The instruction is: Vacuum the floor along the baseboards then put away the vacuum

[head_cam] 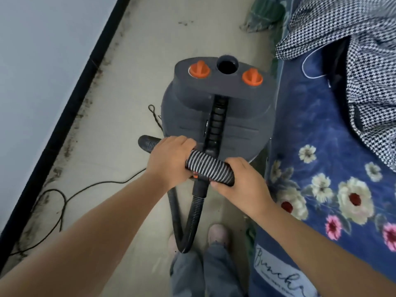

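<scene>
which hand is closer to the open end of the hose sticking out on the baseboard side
Left. The left hand grips the hose right beside its open end; the right hand holds the hose farther along, toward the blue bedding.

L hand, R hand curled.

Matt dark-grey plastic vacuum body with glossy orange plastic knobs, a ribbed hose, and soft floral cloth at three o'clock.
</scene>
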Motion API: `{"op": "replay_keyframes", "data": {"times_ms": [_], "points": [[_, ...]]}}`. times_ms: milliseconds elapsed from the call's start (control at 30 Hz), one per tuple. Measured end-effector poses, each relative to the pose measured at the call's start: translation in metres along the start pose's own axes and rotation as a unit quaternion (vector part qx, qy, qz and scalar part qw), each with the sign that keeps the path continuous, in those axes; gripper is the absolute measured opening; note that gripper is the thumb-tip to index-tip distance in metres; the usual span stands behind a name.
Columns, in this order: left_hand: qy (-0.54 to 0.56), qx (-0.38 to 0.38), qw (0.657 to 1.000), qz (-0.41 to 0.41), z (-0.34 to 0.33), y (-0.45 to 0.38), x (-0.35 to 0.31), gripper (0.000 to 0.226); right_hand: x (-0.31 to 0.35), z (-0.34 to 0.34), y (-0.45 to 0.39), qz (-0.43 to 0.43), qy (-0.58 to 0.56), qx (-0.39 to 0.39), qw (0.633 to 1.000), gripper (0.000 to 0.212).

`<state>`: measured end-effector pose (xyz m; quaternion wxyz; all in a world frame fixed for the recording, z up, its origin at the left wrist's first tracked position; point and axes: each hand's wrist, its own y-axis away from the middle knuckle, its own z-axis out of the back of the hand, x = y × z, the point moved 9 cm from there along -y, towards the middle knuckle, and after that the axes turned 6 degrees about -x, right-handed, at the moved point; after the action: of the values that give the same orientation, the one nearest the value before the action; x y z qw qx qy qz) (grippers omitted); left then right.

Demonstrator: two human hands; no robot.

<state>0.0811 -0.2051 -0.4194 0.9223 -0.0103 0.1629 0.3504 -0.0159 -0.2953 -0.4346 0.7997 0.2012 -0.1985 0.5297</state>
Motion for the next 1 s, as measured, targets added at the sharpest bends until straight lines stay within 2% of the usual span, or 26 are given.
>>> {"op": "replay_keyframes", "data": {"times_ms": [100, 167, 200, 233, 267, 300, 333, 367, 400, 433, 467, 533, 600, 667, 700, 833, 967, 1000], "points": [[0.017, -0.016, 0.996, 0.083, 0.01, 0.01, 0.011, 0.041, -0.003, 0.014, 0.003, -0.008, 0.023, -0.014, 1.0, 0.056], [0.035, -0.037, 0.989, 0.137, 0.02, 0.021, 0.022, 0.039, -0.026, 0.022, 0.011, -0.096, -0.003, -0.07, 0.993, 0.069], [0.039, -0.044, 0.986, 0.154, 0.024, 0.026, 0.026, 0.038, -0.045, 0.024, 0.016, -0.192, -0.053, -0.091, 0.976, 0.072], [0.037, -0.048, 0.985, 0.16, 0.027, 0.033, 0.028, 0.037, -0.064, 0.02, 0.028, -0.328, -0.123, -0.082, 0.933, 0.074], [0.034, -0.054, 0.986, 0.157, 0.028, 0.041, 0.026, 0.035, -0.074, 0.005, 0.048, -0.472, -0.216, -0.031, 0.854, 0.074], [0.035, -0.068, 0.986, 0.15, 0.029, 0.048, 0.024, 0.033, -0.066, -0.013, 0.064, -0.568, -0.347, 0.021, 0.746, 0.07], [0.039, -0.076, 0.985, 0.149, 0.032, 0.054, 0.022, 0.032, -0.05, -0.026, 0.068, -0.603, -0.486, 0.039, 0.632, 0.061], [0.043, -0.072, 0.984, 0.159, 0.034, 0.06, 0.022, 0.031, -0.035, -0.031, 0.062, -0.602, -0.59, 0.023, 0.537, 0.05], [0.044, -0.056, 0.983, 0.172, 0.032, 0.067, 0.023, 0.031, -0.027, -0.033, 0.055, -0.585, -0.656, -0.01, 0.477, 0.042], [0.037, -0.025, 0.983, 0.177, 0.029, 0.072, 0.024, 0.031, -0.022, -0.033, 0.05, -0.568, -0.685, -0.038, 0.454, 0.04], [0.034, 0.014, 0.984, 0.174, 0.025, 0.075, 0.024, 0.031, -0.02, -0.033, 0.047, -0.555, -0.691, -0.05, 0.462, 0.04], [0.038, 0.106, 0.98, 0.163, 0.017, 0.081, 0.022, 0.031, -0.019, -0.029, 0.05, -0.539, -0.671, -0.066, 0.505, 0.042], [0.065, 0.22, 0.958, 0.17, 0.006, 0.092, 0.026, 0.037, -0.023, -0.022, 0.06, -0.524, -0.633, -0.085, 0.564, 0.043], [0.127, 0.275, 0.93, 0.207, 0.005, 0.105, 0.032, 0.048, -0.026, -0.011, 0.07, -0.497, -0.585, -0.095, 0.634, 0.051], [0.156, 0.259, 0.927, 0.224, 0.013, 0.107, 0.036, 0.049, -0.028, -0.003, 0.073, -0.476, -0.563, -0.102, 0.668, 0.055], [0.249, 0.091, 0.919, 0.291, 0.056, 0.103, 0.058, 0.034, -0.02, 0.027, 0.079, -0.382, -0.475, -0.115, 0.785, 0.06], [0.298, 0.057, 0.907, 0.292, 0.079, 0.109, 0.05, 0.028, 0.033, 0.061, 0.085, -0.212, -0.345, -0.117, 0.907, 0.061], [0.311, 0.052, 0.905, 0.287, 0.086, 0.109, 0.045, 0.027, 0.051, 0.068, 0.085, -0.169, -0.316, -0.112, 0.927, 0.059]]}}
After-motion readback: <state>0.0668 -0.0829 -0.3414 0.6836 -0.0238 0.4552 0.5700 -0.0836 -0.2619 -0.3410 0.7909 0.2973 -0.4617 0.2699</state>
